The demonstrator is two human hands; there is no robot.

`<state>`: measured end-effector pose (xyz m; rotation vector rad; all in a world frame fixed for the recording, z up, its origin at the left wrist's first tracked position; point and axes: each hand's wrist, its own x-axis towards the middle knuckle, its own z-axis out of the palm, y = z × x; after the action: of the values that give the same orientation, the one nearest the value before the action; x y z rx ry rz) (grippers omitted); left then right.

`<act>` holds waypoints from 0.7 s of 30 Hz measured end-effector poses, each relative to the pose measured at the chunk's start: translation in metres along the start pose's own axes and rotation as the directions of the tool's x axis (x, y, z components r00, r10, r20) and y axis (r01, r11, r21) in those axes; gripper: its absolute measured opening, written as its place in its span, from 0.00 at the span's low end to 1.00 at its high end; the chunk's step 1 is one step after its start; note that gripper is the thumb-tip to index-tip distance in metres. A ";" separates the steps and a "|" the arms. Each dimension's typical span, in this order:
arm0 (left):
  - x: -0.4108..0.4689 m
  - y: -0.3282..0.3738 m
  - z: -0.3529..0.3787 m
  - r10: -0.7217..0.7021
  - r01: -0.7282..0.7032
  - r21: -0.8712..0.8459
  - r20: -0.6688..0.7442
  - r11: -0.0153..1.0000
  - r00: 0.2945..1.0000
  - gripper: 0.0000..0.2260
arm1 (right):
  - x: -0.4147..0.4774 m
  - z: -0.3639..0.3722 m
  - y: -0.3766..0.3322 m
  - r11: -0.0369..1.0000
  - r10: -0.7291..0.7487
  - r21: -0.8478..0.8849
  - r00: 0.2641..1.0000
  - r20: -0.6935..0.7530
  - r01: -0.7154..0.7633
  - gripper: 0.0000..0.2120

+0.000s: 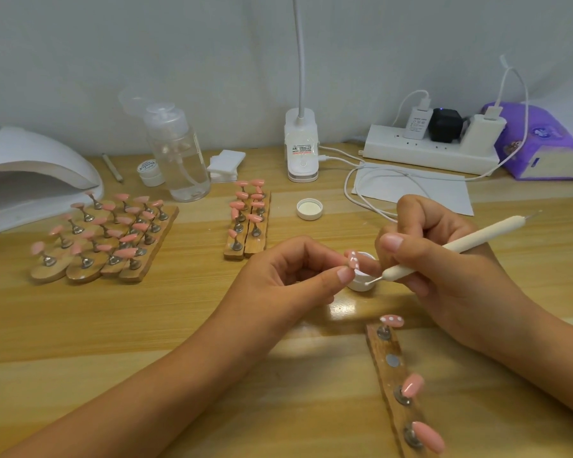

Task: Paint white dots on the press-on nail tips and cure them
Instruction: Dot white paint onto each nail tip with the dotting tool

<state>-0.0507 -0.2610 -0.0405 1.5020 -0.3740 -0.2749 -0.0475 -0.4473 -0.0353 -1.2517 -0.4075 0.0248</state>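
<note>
My left hand [285,279] pinches a small stand carrying a pink nail tip [353,260] that bears white dots. My right hand [444,272] grips a white dotting pen [457,247]; its tip touches the rim of a small open white paint jar [363,281] just below the held tip. In front of my right forearm lies a wooden holder strip [394,375] with one dotted tip [391,320], one bare magnet and two plain pink tips. The white curing lamp [30,176] stands at the far left.
Several wooden strips of pink tips [106,236] lie at the left, and two more strips [248,219] sit at centre. Behind are the jar lid [309,209], a clear pump bottle [179,157], cotton pads, a desk lamp base [301,150], a power strip [430,147] with cables, and a purple pack.
</note>
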 end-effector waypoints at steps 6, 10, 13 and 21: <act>0.001 -0.001 0.000 -0.012 0.012 -0.021 -0.019 1.000 1.000 0.02 | 0.001 -0.001 0.001 1.000 0.024 -0.019 0.999 0.023 -0.024 0.12; -0.002 0.002 0.001 0.017 -0.020 -0.049 -0.068 0.999 0.998 0.04 | 0.009 -0.008 -0.002 0.993 0.046 0.113 0.989 -0.139 -0.031 0.15; -0.010 0.004 0.003 0.163 -0.160 0.037 -0.103 0.986 0.981 0.05 | 0.013 -0.015 -0.003 0.985 0.065 0.170 0.967 -0.245 -0.024 0.16; -0.021 0.003 0.013 0.316 -0.394 0.530 0.234 0.751 0.919 0.04 | 0.016 -0.020 -0.001 0.976 0.106 0.211 0.958 -0.267 -0.049 0.16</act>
<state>-0.0747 -0.2641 -0.0384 1.9615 -0.9019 0.0614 -0.0269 -0.4626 -0.0350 -1.0506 -0.1081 -0.0411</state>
